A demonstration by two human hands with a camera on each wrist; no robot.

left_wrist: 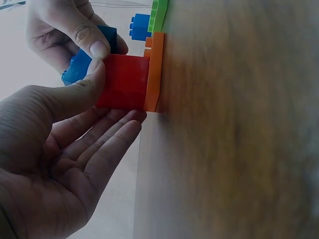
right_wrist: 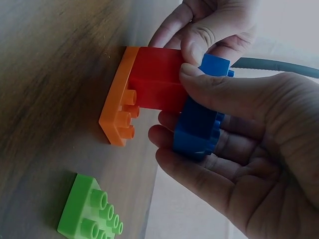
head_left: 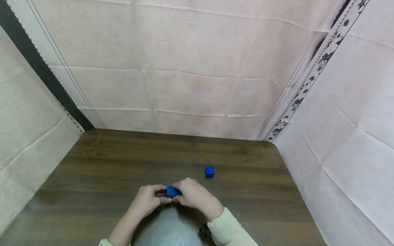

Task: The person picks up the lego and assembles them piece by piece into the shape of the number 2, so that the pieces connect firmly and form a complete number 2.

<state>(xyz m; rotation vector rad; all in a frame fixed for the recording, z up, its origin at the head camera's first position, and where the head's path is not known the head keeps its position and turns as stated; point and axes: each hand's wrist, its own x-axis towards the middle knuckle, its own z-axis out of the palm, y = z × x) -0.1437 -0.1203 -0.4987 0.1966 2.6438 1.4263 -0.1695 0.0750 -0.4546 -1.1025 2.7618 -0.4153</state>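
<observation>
From my end I see a low orange brick lying flat on the desk, 4 bare studs showing at 1 end. A glossy red block stands on its other end, and I have a blue brick across the top, overhanging toward those bare studs, its joint with the red mostly covered.

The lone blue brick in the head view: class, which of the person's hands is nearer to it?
Right. The right hand is below and left of the lone blue brick in the picture; the left hand lies farther left.
</observation>
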